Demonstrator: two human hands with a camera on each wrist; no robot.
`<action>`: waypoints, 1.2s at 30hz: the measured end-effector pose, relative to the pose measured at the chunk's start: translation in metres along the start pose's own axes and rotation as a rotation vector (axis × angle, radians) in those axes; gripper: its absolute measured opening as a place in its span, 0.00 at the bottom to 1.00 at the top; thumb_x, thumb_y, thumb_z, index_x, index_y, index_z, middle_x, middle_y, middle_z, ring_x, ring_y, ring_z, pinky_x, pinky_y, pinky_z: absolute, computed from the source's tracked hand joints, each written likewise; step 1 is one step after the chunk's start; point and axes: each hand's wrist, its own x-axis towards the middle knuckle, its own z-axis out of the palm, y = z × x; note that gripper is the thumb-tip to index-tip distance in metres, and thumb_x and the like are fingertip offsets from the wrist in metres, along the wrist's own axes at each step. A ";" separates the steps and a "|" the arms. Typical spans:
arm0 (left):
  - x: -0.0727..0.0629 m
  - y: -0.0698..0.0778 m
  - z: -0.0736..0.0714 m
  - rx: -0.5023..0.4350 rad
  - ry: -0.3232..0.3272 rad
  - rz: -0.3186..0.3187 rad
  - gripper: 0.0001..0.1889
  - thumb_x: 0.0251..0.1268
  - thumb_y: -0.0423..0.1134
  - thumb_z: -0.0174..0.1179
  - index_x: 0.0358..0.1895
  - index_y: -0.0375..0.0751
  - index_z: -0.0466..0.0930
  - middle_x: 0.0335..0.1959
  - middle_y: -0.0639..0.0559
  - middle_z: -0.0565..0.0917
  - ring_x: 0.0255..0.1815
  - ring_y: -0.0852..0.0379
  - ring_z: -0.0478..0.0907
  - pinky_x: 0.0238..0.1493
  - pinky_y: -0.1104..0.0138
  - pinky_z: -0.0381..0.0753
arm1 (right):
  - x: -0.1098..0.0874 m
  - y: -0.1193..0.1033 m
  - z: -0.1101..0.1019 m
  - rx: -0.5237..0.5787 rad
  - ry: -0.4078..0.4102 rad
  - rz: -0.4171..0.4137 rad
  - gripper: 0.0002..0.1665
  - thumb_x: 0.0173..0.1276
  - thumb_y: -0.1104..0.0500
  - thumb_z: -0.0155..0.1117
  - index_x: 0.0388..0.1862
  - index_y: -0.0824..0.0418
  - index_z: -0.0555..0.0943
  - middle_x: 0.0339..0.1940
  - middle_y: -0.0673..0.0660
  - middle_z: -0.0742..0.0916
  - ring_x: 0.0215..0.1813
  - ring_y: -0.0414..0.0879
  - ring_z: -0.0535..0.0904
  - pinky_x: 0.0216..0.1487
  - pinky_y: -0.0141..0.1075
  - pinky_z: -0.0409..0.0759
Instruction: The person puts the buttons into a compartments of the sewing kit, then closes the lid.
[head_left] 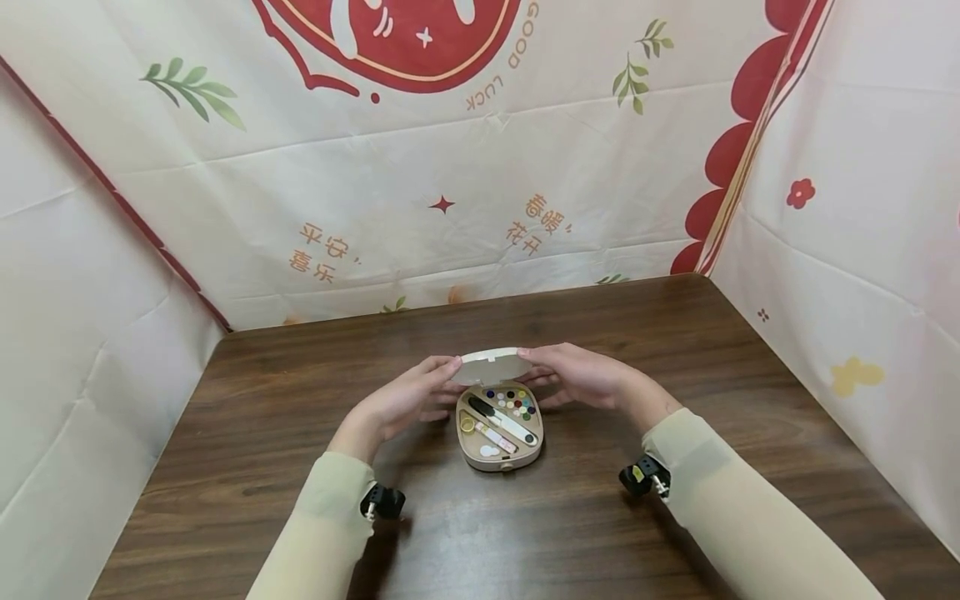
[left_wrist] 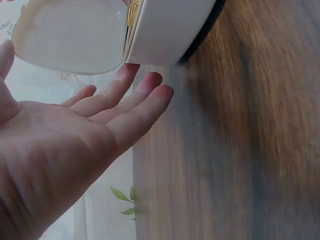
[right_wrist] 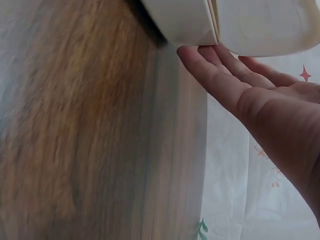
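A small cream sewing-kit-like case (head_left: 500, 461) stands on the table with its lid (head_left: 491, 367) raised at the back. Inside lie colourful round dots like buttons or pin heads (head_left: 517, 404), a long black-and-white tool (head_left: 510, 423), a gold round piece (head_left: 467, 424), a pink patterned tube (head_left: 496, 436) and a white piece (head_left: 489, 451). My left hand (head_left: 401, 400) has its thumb at the lid's left edge, with extended fingers beside the case. At the opposite edge rests the thumb of my right hand (head_left: 581, 375); its extended fingertips touch the case's side in the right wrist view.
The dark wooden table (head_left: 285, 417) extends around the case. Printed white cloth (head_left: 420, 167) hangs behind it and along both sides. A small black wrist camera sits on each sleeve, the left one (head_left: 384, 502) and the right one (head_left: 641, 475).
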 end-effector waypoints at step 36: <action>-0.028 -0.017 0.015 0.566 -0.060 0.100 0.46 0.72 0.59 0.69 0.84 0.46 0.58 0.79 0.41 0.73 0.83 0.44 0.68 0.80 0.44 0.69 | -0.021 0.030 0.018 -0.732 0.158 -0.287 0.52 0.60 0.37 0.82 0.73 0.65 0.77 0.61 0.56 0.89 0.61 0.48 0.86 0.64 0.50 0.85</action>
